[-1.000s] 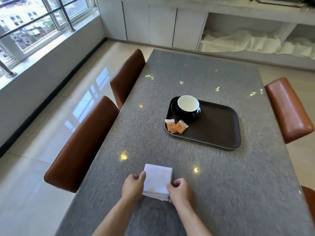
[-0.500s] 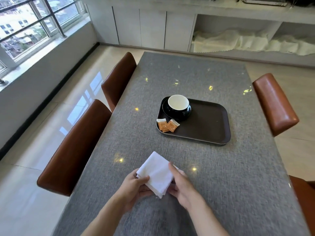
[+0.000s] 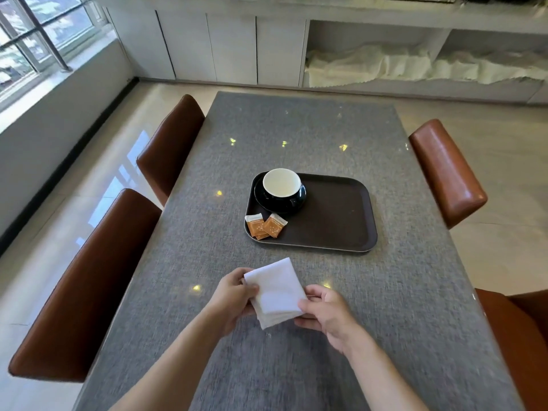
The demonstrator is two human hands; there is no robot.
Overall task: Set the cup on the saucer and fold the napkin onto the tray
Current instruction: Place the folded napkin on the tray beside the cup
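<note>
A black cup [image 3: 281, 185] with a white inside stands on a black saucer [image 3: 264, 203] in the far left corner of a dark brown tray [image 3: 341, 221]. A folded white napkin [image 3: 275, 290] is held just above the table, nearer to me than the tray. My left hand [image 3: 234, 295] grips its left edge with thumb on top. Its lower right corner is pinched by my right hand [image 3: 326, 312]. The napkin's underside is hidden.
Two orange sugar packets [image 3: 265, 225] lie at the tray's near left corner. The grey table [image 3: 385, 321] has brown chairs on the left [image 3: 89, 280], [image 3: 169, 143] and right [image 3: 444, 170]. White cabinets [image 3: 237, 46] stand beyond.
The napkin has been lifted off the table and turned at an angle between both hands. The camera view has shifted so the tray sits more central.
</note>
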